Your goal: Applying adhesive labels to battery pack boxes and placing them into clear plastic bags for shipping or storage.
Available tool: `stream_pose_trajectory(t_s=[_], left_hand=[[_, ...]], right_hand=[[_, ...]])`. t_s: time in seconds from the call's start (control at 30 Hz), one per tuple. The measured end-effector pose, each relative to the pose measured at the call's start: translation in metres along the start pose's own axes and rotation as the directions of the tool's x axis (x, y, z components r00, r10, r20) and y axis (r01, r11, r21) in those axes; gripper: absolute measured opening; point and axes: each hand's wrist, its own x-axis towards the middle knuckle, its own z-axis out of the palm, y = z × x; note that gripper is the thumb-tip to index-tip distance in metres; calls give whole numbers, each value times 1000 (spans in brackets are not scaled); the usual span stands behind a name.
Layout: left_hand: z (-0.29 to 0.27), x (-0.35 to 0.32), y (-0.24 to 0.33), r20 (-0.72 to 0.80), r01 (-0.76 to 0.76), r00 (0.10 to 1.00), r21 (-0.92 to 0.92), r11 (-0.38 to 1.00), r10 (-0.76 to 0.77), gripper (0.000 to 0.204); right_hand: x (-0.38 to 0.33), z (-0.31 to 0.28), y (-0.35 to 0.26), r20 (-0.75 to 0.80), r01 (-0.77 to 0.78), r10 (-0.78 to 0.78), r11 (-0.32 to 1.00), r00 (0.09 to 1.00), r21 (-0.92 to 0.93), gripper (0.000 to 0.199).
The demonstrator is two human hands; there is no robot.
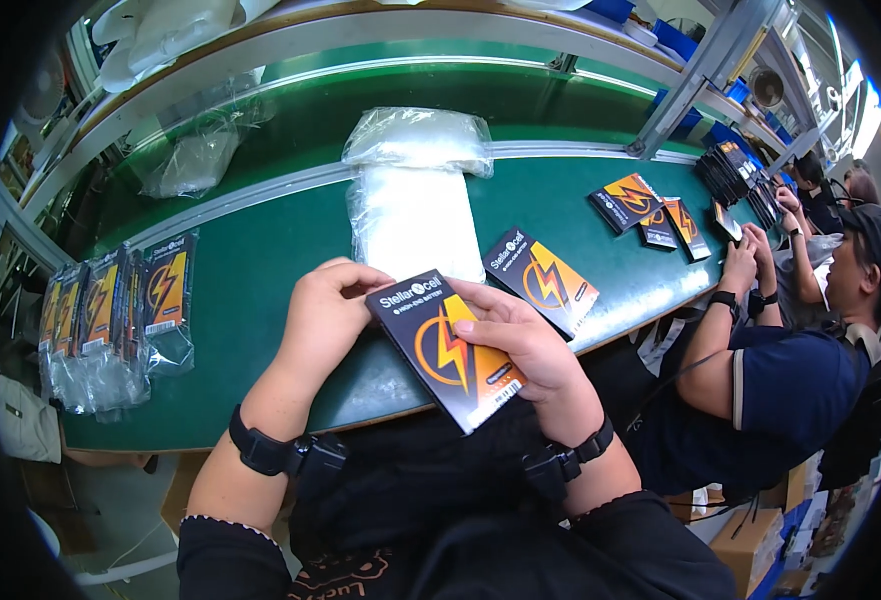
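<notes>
A flat black-and-orange battery box (438, 345) with a lightning bolt on its front is tilted in front of me, above the table's near edge. My right hand (530, 350) grips it from the right, thumb across the front and fingers behind. My left hand (330, 310) is closed at the box's upper left edge, its fingertips partly hidden behind it. Just beyond lies a stack of clear plastic bags (415, 225). A second battery box (543, 283) rests on the table beside my right hand.
Several bagged battery boxes (120, 310) lie at the left of the green table (250, 320). More loose boxes (628, 203) are at the right, near a co-worker (790, 370) handling a box. A metal shelf (400, 45) spans the back, with a post (690, 80) at right.
</notes>
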Motion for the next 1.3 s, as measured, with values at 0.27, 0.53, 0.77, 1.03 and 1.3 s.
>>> stream_pose_trajectory(t_s=[0.27, 0.53, 0.77, 1.03, 1.3], left_hand=[[9, -12, 0, -70, 92, 993, -53, 994, -95, 18], [8, -44, 21, 163, -228, 964, 100, 968, 211, 19], [30, -58, 27, 258, 386, 917, -766, 514, -305, 28], [3, -64, 44, 450, 476, 875, -738, 478, -177, 32], [5, -70, 50, 581, 593, 787, -621, 512, -207, 40]], right_hand=[[-11, 1, 10, -204, 87, -130, 975, 970, -205, 51], [-14, 8, 19, -366, 237, -316, 940, 875, -245, 23], [-20, 23, 25, -278, 54, -264, 807, 924, -588, 19], [-35, 30, 6, 16, 351, -501, 583, 865, -733, 73], [-46, 50, -2, 320, 654, -742, 204, 589, -729, 18]])
